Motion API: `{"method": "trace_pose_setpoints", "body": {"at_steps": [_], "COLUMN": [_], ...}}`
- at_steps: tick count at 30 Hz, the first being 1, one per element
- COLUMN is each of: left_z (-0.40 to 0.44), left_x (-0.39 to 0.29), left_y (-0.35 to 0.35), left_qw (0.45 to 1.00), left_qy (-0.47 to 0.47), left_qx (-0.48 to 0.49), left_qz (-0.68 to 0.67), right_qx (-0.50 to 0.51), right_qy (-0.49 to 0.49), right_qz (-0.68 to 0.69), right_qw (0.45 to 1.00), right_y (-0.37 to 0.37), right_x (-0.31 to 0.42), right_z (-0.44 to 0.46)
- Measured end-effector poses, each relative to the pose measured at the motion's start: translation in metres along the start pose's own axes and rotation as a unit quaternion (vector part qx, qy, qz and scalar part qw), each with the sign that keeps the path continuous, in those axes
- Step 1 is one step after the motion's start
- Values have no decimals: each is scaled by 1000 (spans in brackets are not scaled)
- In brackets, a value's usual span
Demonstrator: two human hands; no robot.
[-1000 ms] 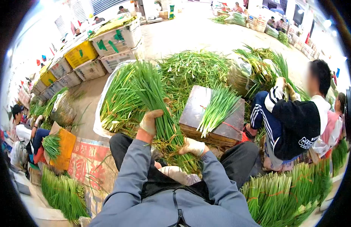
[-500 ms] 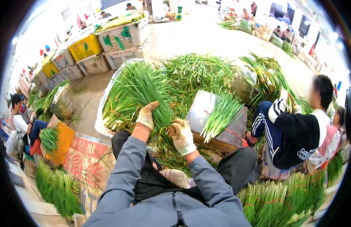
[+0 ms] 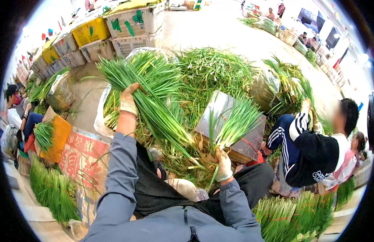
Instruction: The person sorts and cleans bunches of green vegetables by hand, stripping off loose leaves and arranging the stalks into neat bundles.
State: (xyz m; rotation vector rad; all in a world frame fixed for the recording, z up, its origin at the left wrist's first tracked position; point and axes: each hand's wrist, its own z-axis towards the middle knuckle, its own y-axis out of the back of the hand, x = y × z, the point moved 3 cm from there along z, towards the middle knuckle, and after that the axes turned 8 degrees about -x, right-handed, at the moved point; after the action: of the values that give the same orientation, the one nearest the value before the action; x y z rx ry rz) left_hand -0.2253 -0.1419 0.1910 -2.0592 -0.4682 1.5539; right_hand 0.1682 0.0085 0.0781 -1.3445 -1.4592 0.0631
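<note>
My left hand [image 3: 129, 100], in a pale glove with bare-looking fingertips, grips a bunch of long green stalks [image 3: 154, 115]. The leafy ends point up and left, the pale ends down toward my lap. My gloved right hand [image 3: 223, 164] is closed on a few stalks with dry, brownish bits, just in front of the box. A sorted bundle [image 3: 237, 125] of green stalks lies on the metal-topped box [image 3: 208, 115], near a red tie [image 3: 249, 144].
Loose stalks [image 3: 215, 72] are heaped beyond the box. Tied bundles [image 3: 294, 211] stand at lower right, others [image 3: 54, 191] at lower left. A co-worker [image 3: 316, 145] sits on the right, another person [image 3: 18, 115] at far left. Stacked crates [image 3: 134, 26] stand at upper left.
My left hand has moved left and up with the bunch, which now slants across my lap. My right hand has moved right and down, away from the bunch, holding a few stalks.
</note>
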Motion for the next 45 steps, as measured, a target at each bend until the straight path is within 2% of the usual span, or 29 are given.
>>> {"method": "trace_pose_setpoints", "body": {"at_steps": [2,3,4,6,8,10,11,12,14,15,16,18,19,20,22,24,26,27,29,31,32,34,35,36,38,40,42,44,45], "left_z": [0,-1,3,47,50,43,53,55,62,62,62,60,52,53,53,53,57,57,48,33,32,28,30,28,16,7,14,4,-5], "left_x": [-17,-32,-41,-51,-53,-39,-29,-18,-4,0,2,7,4,5,4,6,9,9,2,0,0,4,5,8,8,14,29,34,37], "left_y": [-5,-7,-6,20,27,27,33,37,34,33,32,30,26,29,29,36,40,43,43,39,32,35,40,45,32,29,31,22,17], "left_qw": [999,997,993,987,980,991,993,993,993,987,987,993,992,992,978,982,980,971,960,965,963,969,964,963,970,962,952,941,940], "left_qy": [-3,-33,-59,-140,-183,-123,-76,-66,-88,-125,-125,-65,-91,-91,-161,-136,-125,-149,-176,-145,-152,-172,-159,-158,-65,-86,-50,-34,-8], "left_qx": [-25,-53,-79,-16,-59,-49,-89,-94,-49,-24,-28,-22,9,4,62,33,65,64,68,76,86,46,104,106,122,131,195,249,264], "left_qz": [-31,-47,-63,-80,-58,-12,30,33,69,100,98,91,87,86,122,129,142,174,209,206,205,173,187,190,202,221,232,225,217], "right_qx": [-57,-11,-48,-106,-128,-240,-287,-238,-8,-104,-125,-66,-64,-12,45,60,44,63,87,16,13,71,54,43,20,34,50,72,87], "right_qy": [-10,37,35,-66,-91,-78,-59,-89,-120,-90,-83,-72,-75,-68,-61,-177,-132,-34,64,-31,-14,105,65,13,17,62,110,203,166], "right_qz": [-205,-250,-244,-121,-40,13,24,29,151,96,82,32,28,-82,-194,-105,-202,-362,-512,-559,-635,-558,-578,-458,-332,-341,-348,-403,-409], "right_qw": [977,968,968,985,987,967,956,967,981,986,985,995,995,994,978,977,969,929,852,828,772,820,811,888,943,937,930,889,893], "right_y": [3,50,52,54,39,12,-16,-21,-24,-20,-19,-13,-16,-20,-26,-26,-7,-8,-32,-29,-38,-51,-56,-59,-68,-86,-103,-116,-119], "right_x": [7,-17,-20,-13,-3,8,18,24,16,13,9,-3,-5,-8,-11,-22,-40,-33,-26,-31,-25,-18,-12,-6,4,15,24,32,34], "right_z": [-5,18,18,8,15,29,30,35,60,68,77,98,100,100,109,123,137,132,130,127,126,125,126,123,128,125,126,126,128]}}
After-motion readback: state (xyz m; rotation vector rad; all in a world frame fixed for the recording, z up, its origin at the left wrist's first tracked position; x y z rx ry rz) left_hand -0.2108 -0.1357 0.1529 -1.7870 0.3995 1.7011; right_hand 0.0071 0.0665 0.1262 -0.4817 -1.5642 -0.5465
